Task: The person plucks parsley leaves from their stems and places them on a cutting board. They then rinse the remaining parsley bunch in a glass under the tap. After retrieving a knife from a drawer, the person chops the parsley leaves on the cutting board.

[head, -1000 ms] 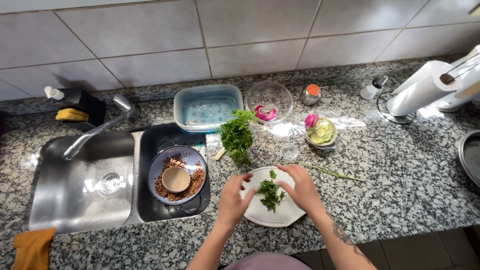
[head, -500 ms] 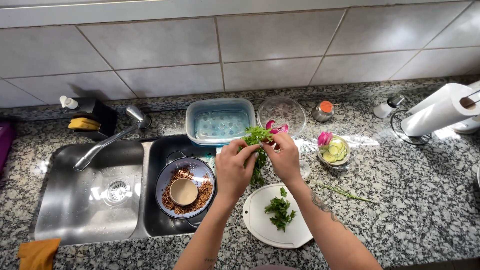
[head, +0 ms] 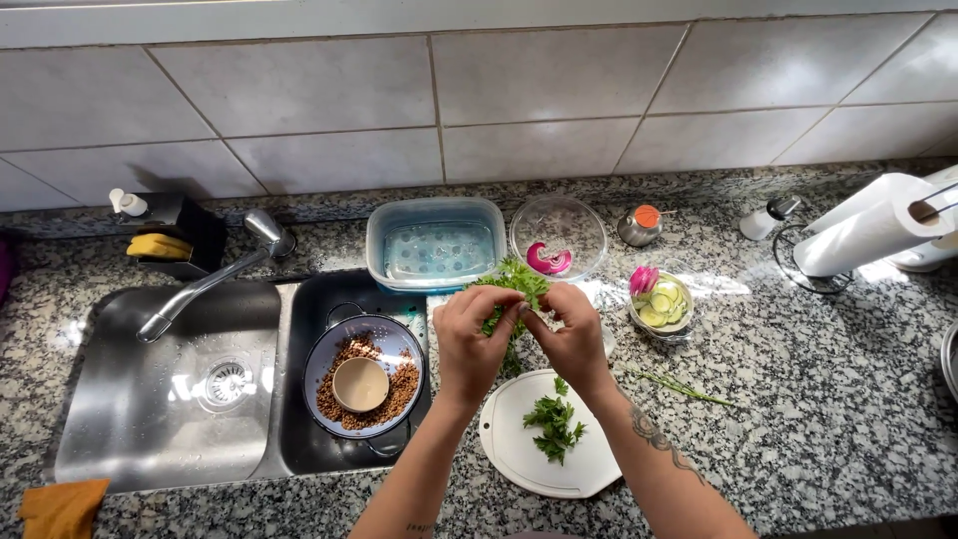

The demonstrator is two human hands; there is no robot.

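Pale grey wall tiles rise behind a speckled granite table [head: 798, 399] with a steel sink [head: 160, 399] set into its left half. Near the middle of the table, both hands are raised together over the bunch of green herbs [head: 514, 284]: the left hand [head: 477, 334] and the right hand [head: 574, 334] meet fingertip to fingertip, each pinched on the leafy sprigs. The bunch is bright green, frilly and flat-leaved, with thin stems hanging below the hands; its top shows just in front of the blue plastic tub [head: 434, 245].

Just below the hands, near the front edge of the table, lies a white cutting board [head: 529, 459] carrying a small pile of picked leaves [head: 554, 419], dark green and loosely heaped. A loose stem [head: 679, 384] lies on the granite to the right of the board.

In the right sink basin sits a colander of brown grains [head: 364, 374] with a small beige cup in its middle. Toward the back edge stand a clear glass bowl [head: 559, 235] with a slice of red onion, and a small bowl of cucumber slices [head: 661, 304] to its right. A paper towel roll [head: 868, 235] sits by the right edge, a yellow sponge [head: 158, 245] in a black holder at the back left, and an orange cloth [head: 60, 504] at the front left corner.
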